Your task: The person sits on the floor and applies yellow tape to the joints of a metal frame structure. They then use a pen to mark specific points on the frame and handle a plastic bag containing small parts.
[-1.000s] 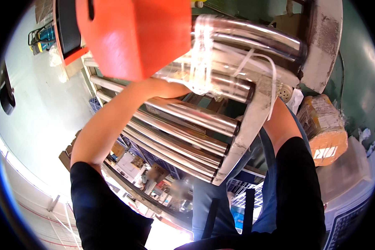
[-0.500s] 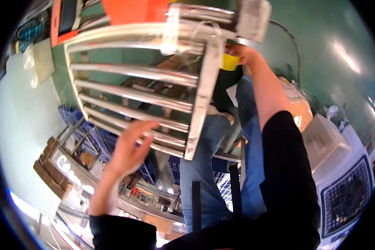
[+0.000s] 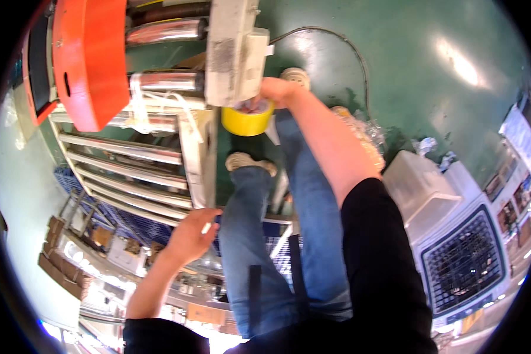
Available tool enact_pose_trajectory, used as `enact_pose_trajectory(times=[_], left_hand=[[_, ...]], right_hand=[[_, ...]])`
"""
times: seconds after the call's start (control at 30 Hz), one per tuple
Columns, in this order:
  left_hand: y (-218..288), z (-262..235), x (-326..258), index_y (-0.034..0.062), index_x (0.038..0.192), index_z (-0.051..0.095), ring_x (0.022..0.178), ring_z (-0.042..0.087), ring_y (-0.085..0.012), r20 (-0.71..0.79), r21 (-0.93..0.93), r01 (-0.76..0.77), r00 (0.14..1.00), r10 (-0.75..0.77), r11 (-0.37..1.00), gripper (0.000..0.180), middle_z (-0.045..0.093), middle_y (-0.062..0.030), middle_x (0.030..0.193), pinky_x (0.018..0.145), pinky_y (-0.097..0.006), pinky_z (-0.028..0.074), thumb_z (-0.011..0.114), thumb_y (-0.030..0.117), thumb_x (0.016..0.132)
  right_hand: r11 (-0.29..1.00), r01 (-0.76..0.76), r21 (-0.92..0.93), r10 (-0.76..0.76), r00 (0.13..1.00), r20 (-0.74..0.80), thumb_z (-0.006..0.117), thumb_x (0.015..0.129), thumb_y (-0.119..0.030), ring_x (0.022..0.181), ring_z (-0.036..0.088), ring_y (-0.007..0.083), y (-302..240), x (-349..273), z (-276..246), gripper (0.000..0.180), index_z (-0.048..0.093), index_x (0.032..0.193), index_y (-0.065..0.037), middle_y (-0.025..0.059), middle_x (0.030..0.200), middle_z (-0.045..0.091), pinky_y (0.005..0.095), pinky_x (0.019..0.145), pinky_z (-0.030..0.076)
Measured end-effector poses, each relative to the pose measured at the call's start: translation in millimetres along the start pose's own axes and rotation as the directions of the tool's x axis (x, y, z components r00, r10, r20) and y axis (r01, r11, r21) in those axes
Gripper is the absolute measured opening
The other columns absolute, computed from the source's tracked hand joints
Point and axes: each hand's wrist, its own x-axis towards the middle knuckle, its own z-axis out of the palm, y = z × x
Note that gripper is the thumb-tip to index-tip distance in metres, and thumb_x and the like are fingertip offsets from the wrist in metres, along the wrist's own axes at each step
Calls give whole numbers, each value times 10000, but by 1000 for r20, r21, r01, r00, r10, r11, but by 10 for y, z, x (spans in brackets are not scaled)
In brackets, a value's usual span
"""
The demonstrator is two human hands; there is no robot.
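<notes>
- the bright yellow, ring-shaped roll of tape (image 3: 246, 124) is at the upper middle of your view, just beside the lower end of the off-white, scuffed metal end block (image 3: 224, 53).
- your right hand (image 3: 277, 91) is grasping the roll by its upper part, fingers at its central opening; their exact placement is partly hidden.
- your left hand (image 3: 193, 236) is released, fingers loosely spread, beside the near corner of the pale metal frame with shiny steel rollers (image 3: 197, 171); you cannot tell here whether its fingertips touch that frame.
- translucent white plastic ties (image 3: 138, 112) wrap round the frame's far part, next to the orange-red, slotted angular cover (image 3: 94, 65).
- below the roll, your legs in blue denim trousers (image 3: 246, 218) stand on the glossy green floor (image 3: 407, 94), with a pale beige shoe (image 3: 242, 161) showing.
- a thin black cable (image 3: 363, 59) curves across the floor to the right of the end block.
- further right, a translucent plastic box (image 3: 419, 183) sits near a pale crate with a dark grid (image 3: 463, 259).
</notes>
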Motion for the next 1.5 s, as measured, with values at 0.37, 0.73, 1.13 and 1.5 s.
enact_pose_trajectory(times=[0.37, 0.73, 1.13, 1.5], left_hand=[[-43, 35, 294, 36, 1199, 563, 1005, 594, -184, -14, -404, 137, 988, -156, 904, 298, 616, -99, 1118, 876, -305, 462, 483, 59, 913], [-521, 1014, 227, 48, 1161, 597, 910, 591, -124, -54, -808, 60, 983, -175, 586, 297, 643, -56, 1037, 797, -272, 475, 467, 243, 979], [85, 510, -70, 27, 1176, 576, 879, 603, -132, -175, -935, -116, 973, -153, 334, 306, 654, -75, 1025, 793, -260, 474, 428, 32, 908], [-45, -808, 574, 54, 1437, 283, 1409, 213, -201, -828, 245, 120, 542, 144, 962, 667, 243, -58, 1518, 1138, -424, 196, 473, 18, 798]], right_hand=[[962, -63, 266, 119, 972, -201, 482, 530, 169, 878, 574, 263, -641, -591, 999, 650, 583, 1141, -28, 100, 1127, 577, 315, 653, 509], [917, 37, 397, 113, 931, -347, 476, 615, 110, 953, 609, 329, -992, -847, 1473, 543, 530, 1153, 59, 174, 1063, 608, 381, 850, 515], [931, -271, 245, 342, 881, -327, 404, 573, 138, 1085, 583, 294, -1353, -1176, 1481, 727, 471, 1285, 7, 149, 1190, 569, 392, 938, 487], [915, -376, 149, 404, 868, -290, 407, 618, 125, 1081, 585, 270, -1816, -1166, 2029, 647, 488, 1256, 53, 147, 1162, 588, 357, 958, 470]])
